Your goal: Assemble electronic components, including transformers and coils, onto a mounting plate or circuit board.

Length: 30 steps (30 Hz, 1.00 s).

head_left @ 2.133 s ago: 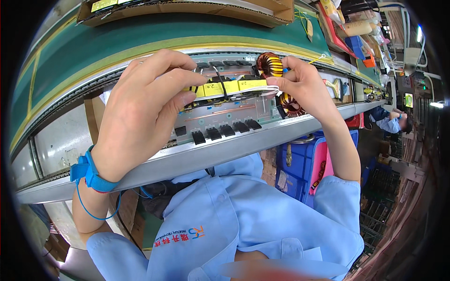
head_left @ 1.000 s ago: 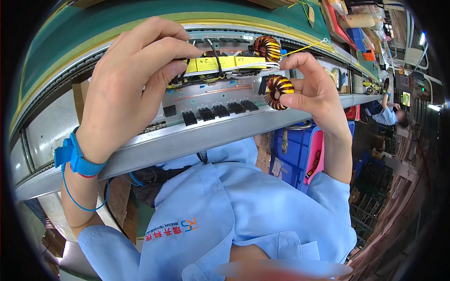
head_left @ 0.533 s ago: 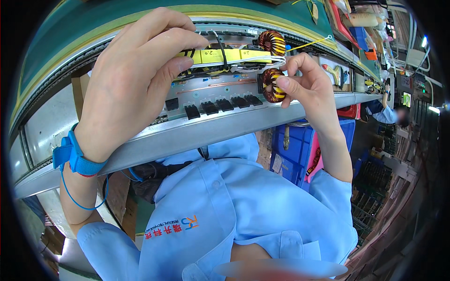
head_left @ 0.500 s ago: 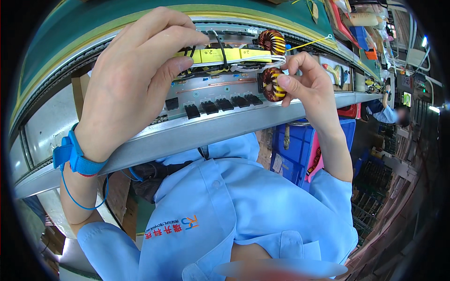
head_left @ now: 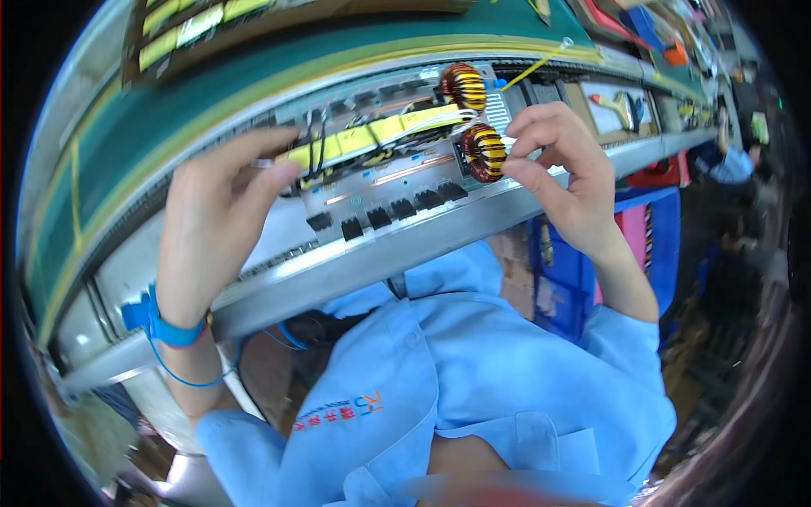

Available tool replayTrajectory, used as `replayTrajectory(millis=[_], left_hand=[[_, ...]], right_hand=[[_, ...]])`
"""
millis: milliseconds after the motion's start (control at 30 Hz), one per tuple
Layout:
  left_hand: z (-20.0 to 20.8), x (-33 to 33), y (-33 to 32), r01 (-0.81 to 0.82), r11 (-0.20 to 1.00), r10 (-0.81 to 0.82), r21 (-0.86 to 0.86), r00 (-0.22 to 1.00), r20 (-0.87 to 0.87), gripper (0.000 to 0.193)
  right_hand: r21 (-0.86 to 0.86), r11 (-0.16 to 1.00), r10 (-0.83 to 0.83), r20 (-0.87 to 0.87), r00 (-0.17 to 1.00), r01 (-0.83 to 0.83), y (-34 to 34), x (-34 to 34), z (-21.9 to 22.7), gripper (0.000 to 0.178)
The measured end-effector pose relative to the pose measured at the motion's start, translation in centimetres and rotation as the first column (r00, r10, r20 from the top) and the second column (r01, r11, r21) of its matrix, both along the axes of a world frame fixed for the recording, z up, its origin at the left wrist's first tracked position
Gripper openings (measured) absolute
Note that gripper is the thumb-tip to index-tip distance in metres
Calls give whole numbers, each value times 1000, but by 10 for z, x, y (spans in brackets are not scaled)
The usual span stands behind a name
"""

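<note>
Circuit board (head_left: pixel 390 188) beside metal rail (head_left: pixel 372 253), yellow block row (head_left: pixel 363 138), upper coil (head_left: pixel 464 87) and lower coil (head_left: pixel 484 153) already on it (full seating unclear). Left hand (head_left: pixel 211 211) at row's left end, right hand (head_left: pixel 568 173) at lower coil; cannot tell whether either grip holds.

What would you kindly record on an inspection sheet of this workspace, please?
Surface: green bench beyond a metal rail.
Job's things: circuit board; yellow blocks along it; upper coil and lower coil at its right end.
Clutter: brush-like tool, right of the board.
Hands: left hand at the yellow blocks' left end; right hand at the lower coil; grips unclear.
Cables: white wires near the coils; blue cord from the wristband.
Surroundings: blue crate below the rail; cardboard box; blurred person at right.
</note>
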State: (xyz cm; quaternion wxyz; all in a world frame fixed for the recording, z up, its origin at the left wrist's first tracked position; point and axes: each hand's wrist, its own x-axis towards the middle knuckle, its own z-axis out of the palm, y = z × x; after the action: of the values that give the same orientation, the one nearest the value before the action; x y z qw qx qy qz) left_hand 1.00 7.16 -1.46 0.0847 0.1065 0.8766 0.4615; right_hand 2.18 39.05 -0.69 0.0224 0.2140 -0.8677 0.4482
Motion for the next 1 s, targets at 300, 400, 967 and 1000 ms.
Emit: replayTrajectory(millis=[300,400,967,1000], left_hand=[[-7,-5,-8,149,932,-229,330,948,220,85],[-13,-14,22,208,906,-293,369,937,192,86],[-23,-42,164,394,798,-507,456,848,153,92],[-20,-40,167,398,793,-512,461,845,152,88]], right_hand=[[38,999,4,-622,783,25,-20,21,-37,8],[-20,998,-61,-650,757,63,-29,33,-45,9],[568,732,-174,-377,910,375,31,56,-54,13],[576,738,-153,-365,919,352,37,54,-55,13]])
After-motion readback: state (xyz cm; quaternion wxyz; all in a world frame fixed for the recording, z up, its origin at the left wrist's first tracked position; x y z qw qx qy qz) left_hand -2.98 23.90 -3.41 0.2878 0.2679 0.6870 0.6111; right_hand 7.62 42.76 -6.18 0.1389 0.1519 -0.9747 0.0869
